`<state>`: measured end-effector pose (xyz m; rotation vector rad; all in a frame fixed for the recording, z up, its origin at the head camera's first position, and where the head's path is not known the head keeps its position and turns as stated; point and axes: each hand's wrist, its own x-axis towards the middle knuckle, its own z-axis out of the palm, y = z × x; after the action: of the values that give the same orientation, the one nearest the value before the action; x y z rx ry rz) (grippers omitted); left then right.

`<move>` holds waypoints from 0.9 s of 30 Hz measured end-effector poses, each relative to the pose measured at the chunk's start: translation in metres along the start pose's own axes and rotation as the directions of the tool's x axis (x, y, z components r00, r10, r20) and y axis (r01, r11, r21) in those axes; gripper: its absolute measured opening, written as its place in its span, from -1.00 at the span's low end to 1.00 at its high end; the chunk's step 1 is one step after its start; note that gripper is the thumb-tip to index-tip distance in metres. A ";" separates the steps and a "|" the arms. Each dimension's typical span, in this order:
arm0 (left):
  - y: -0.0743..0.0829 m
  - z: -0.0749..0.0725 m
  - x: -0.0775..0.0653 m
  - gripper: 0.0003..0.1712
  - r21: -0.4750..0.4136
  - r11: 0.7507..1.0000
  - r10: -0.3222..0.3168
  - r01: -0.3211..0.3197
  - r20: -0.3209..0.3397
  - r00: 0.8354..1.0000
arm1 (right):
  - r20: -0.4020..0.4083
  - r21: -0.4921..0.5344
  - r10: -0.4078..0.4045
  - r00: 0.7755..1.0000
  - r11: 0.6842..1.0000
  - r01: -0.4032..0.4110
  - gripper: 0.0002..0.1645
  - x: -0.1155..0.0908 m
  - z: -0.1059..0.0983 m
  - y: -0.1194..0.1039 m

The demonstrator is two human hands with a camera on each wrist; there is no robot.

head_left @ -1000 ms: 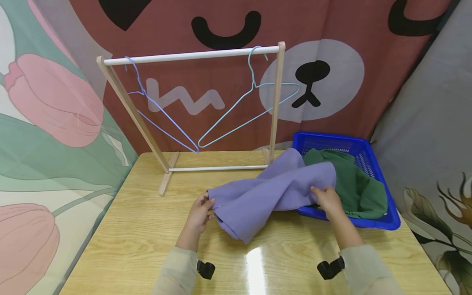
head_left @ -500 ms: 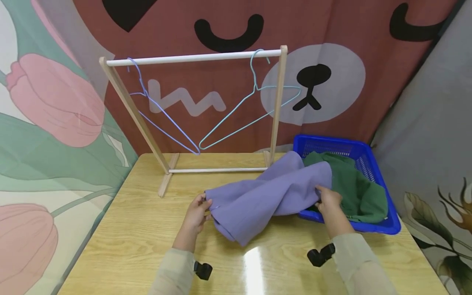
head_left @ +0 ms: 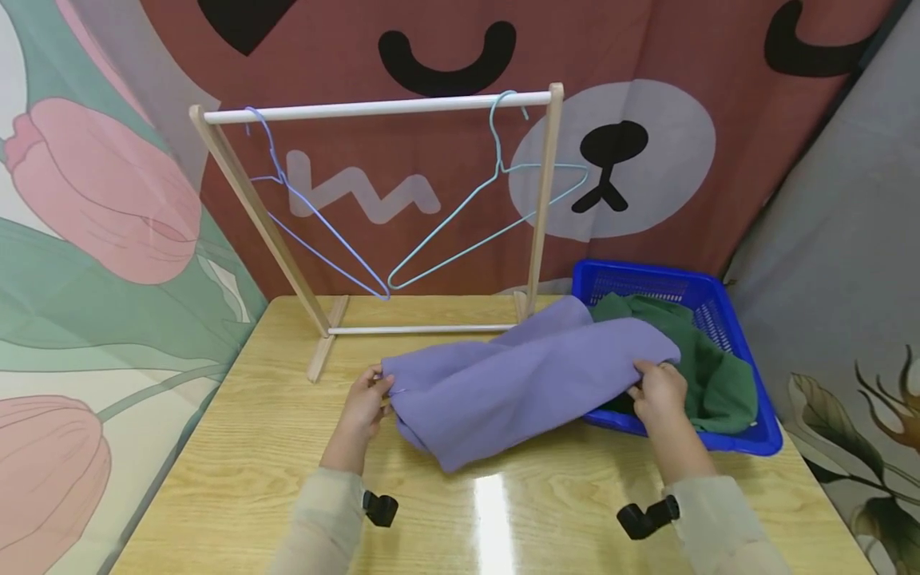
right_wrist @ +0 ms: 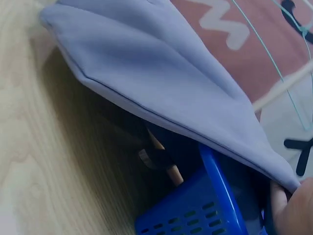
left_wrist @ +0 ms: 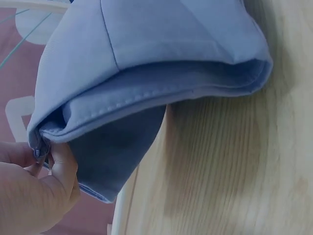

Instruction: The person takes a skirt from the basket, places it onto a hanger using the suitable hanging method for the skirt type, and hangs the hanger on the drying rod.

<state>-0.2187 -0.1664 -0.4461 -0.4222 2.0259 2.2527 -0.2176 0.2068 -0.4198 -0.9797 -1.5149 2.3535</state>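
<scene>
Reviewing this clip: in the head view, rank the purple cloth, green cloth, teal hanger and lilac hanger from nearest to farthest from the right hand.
From the right hand:
1. Purple cloth: in its grip.
2. Green cloth: beside it, in the blue basket.
3. Teal hanger: right part of rack.
4. Lilac hanger: rack's left end.

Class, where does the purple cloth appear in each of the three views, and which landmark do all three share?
Head: the purple cloth lies below and right of centre, between the left hand and right hand.
Left wrist: it fills the upper middle, stitched edge showing.
Right wrist: it slants from upper left toward lower right.
Shared landmark: the light-blue hanger, only thin lines at upper left in the left wrist view, upper right in the right.
</scene>
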 end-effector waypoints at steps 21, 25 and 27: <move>0.000 -0.028 0.026 -0.66 0.178 0.984 0.000 0.029 -0.160 0.987 | 0.403 -0.132 -0.092 0.911 0.979 0.157 -0.53 -0.026 -0.025 0.108; -0.002 -0.033 0.027 -0.65 0.195 0.979 -0.027 0.056 -0.147 0.989 | 0.433 -0.091 -0.072 0.899 0.988 0.123 -0.57 -0.004 -0.037 0.145; -0.007 -0.035 0.027 -0.64 0.201 0.977 -0.046 0.074 -0.139 0.989 | 0.402 -0.138 -0.037 0.915 0.985 0.100 -0.59 -0.020 -0.031 0.137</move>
<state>-0.2382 -0.2035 -0.4628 -0.6205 2.2493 2.0029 -0.1566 0.1567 -0.5378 -0.4732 -1.8642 2.5236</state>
